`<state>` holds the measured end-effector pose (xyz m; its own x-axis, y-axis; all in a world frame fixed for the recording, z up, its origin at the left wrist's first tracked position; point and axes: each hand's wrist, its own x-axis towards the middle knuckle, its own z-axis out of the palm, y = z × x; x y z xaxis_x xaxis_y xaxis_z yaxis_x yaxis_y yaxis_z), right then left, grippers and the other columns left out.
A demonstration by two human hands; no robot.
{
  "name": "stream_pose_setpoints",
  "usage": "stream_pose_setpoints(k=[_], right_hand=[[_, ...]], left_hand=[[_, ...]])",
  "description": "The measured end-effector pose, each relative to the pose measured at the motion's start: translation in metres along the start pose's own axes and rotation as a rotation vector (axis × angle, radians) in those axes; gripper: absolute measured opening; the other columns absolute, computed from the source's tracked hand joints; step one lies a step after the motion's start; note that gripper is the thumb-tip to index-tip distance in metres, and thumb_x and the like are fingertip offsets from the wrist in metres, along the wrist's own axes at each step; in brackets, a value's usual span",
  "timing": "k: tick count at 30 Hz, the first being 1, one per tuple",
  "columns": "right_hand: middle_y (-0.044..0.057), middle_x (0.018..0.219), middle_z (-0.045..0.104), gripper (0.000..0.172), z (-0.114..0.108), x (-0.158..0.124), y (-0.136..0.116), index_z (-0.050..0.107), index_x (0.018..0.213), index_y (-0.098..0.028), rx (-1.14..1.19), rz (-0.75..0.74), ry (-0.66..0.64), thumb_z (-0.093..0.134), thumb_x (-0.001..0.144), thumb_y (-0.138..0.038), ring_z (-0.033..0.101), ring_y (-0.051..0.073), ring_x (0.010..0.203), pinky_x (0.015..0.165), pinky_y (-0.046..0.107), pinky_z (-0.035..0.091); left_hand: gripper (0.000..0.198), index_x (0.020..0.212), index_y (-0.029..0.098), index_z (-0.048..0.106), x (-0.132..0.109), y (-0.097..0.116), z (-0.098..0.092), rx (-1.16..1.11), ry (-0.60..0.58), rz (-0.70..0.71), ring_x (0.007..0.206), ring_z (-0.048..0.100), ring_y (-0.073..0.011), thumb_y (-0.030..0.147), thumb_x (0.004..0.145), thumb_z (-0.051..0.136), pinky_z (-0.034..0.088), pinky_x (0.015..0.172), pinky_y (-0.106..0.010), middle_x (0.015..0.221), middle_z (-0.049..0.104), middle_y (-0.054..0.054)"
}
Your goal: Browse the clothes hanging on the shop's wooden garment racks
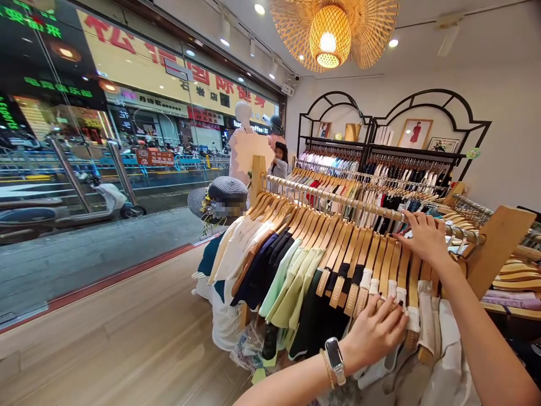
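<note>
My right hand point(426, 239) rests at the wooden rail point(338, 197) of a clothes rack, fingers apart over the tops of the wooden hangers point(382, 265). Lower down, my left hand point(376, 332), with a watch point(335, 361) on its wrist, lies over the hanger ends and white garment straps. Its fingers are stretched out and partly spread; the fingertips touch the hangers. Pale, beige garments point(443, 349) hang to the right of it. Green shirts point(293, 293) and dark navy garments point(253, 287) hang further left on the same rail.
The rack's wooden end post point(501, 248) stands at the right. A striped sun hat point(228, 194) sits at the rack's far end, near a mannequin point(243, 135) and a person point(279, 163). Behind are more clothes racks point(329, 163). A glass front faces the street at left.
</note>
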<state>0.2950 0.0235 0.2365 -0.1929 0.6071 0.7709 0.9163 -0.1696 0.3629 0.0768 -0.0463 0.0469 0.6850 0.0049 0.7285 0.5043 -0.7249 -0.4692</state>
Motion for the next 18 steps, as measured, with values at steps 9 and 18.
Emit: stream_pose_setpoints(k=[9,18], right_hand=[[0.016,0.125,0.059,0.062,0.004,0.0,0.0,0.04,0.146,-0.022,-0.013,0.002,0.023,0.055,0.092,-0.048,0.05,0.033,0.112,0.098,0.048,0.033],[0.014,0.124,0.06,0.06,0.001,0.001,-0.004,0.041,0.146,-0.025,-0.015,0.02,0.017,0.055,0.09,-0.041,0.05,0.032,0.113,0.098,0.046,0.033]], left_hand=[[0.044,0.142,0.014,0.057,-0.006,0.004,0.012,0.042,0.09,-0.018,0.147,0.041,-0.0261,0.027,0.102,0.047,0.039,0.118,-0.044,0.16,0.044,-0.01],[0.041,0.137,0.015,0.062,-0.01,0.006,0.032,-0.001,0.179,-0.037,0.149,0.039,-0.0267,0.026,0.098,0.053,0.031,0.123,-0.047,0.158,0.047,-0.007]])
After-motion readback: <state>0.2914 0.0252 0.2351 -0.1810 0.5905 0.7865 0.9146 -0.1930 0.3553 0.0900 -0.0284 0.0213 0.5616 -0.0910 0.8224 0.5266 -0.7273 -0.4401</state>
